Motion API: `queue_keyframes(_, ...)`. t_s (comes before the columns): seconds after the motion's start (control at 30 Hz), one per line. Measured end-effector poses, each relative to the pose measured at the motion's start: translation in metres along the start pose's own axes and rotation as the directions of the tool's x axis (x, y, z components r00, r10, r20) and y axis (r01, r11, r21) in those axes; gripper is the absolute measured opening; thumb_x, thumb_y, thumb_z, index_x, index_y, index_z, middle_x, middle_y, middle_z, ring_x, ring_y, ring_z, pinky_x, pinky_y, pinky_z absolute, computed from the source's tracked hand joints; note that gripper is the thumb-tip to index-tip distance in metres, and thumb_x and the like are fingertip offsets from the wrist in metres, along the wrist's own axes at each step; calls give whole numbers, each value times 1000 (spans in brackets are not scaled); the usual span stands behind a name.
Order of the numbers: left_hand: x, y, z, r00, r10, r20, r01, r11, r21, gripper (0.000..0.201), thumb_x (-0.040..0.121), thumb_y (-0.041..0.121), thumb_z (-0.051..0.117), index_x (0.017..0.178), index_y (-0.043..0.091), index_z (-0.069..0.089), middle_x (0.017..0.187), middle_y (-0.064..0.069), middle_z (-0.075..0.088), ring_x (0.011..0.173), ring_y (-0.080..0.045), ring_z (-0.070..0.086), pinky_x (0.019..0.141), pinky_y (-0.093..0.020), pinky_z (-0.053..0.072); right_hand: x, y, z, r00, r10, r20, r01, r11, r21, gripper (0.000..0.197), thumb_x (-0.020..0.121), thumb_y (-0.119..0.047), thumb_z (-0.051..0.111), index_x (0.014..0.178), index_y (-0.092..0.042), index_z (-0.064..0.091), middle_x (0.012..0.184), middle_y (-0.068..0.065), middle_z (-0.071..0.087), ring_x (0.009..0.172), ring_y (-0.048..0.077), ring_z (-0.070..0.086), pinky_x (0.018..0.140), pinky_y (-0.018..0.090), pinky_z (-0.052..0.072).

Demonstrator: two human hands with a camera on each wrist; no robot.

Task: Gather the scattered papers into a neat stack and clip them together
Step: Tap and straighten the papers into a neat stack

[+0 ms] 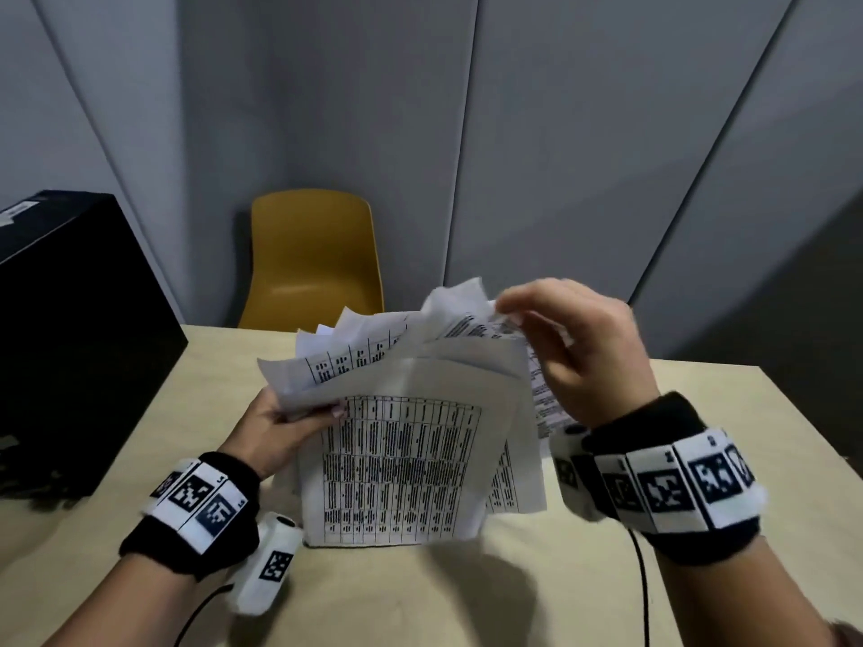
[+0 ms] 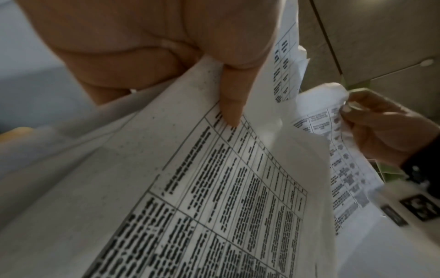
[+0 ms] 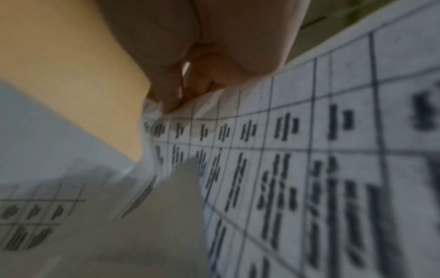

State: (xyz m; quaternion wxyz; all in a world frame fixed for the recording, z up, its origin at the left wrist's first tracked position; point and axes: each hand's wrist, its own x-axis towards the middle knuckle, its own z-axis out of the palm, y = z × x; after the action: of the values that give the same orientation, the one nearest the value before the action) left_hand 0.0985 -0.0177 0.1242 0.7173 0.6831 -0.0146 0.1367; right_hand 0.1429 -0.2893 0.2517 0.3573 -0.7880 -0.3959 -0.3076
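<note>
A loose bundle of white papers (image 1: 401,464) printed with black tables stands on its lower edge on the beige table (image 1: 467,595), its sheets fanned out unevenly at the top. My left hand (image 1: 280,422) grips the bundle's left edge, thumb (image 2: 231,101) pressed across the front sheet (image 2: 214,188). My right hand (image 1: 560,338) pinches the crumpled top right corner of a back sheet (image 1: 460,301), seen close in the right wrist view as a gridded page (image 3: 309,169). No clip is in view.
A mustard-yellow chair (image 1: 313,259) stands behind the table's far edge. A large black box (image 1: 70,329) sits at the left on the table. Grey wall panels (image 1: 560,133) close the background. Cables (image 1: 642,576) trail from both wrist bands over the near table.
</note>
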Motion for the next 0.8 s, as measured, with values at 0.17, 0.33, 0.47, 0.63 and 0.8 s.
queue_keyframes(0.17,-1,-4,2,999,-12,34,11,1000,25,55,32,51,87,81,28,77,84,14,75,87,-5,67,77,-12,52,22,-24,28,925,-129,358,149,988,-29,23,83,-8,51,89,-20,69,80,-3,71,75,22,67,66,36,54)
queue_keyframes(0.33,-5,-5,5,986,25,-166,-16,998,56,9,68,17,79,73,19,72,68,20,72,74,0,67,68,-6,50,-2,-18,55,985,-120,124,138,979,-149,29,83,-29,59,110,-21,65,106,0,68,100,23,62,97,52,38)
queue_keyframes(0.47,-15,-3,2,973,58,-224,-38,995,92,29,76,-7,67,78,22,72,70,25,71,71,11,65,67,-3,48,-62,14,45,957,261,-123,-272,959,-81,114,57,-70,67,146,-23,13,153,5,20,140,28,23,114,53,19)
queue_keyframes(0.63,-26,0,9,993,38,-112,-32,998,62,36,74,-4,70,72,31,75,73,19,74,74,6,66,69,-6,50,-112,48,49,610,716,341,-767,426,480,132,32,-49,90,143,-24,23,143,-1,45,126,13,48,108,35,36)
queue_keyframes(0.8,-26,13,34,977,86,-196,-61,990,131,39,80,-13,58,77,25,68,68,24,71,70,10,65,62,-4,48,-104,44,53,699,689,193,-651,501,570,34,74,11,67,80,-22,65,70,-20,72,73,3,67,64,12,52)
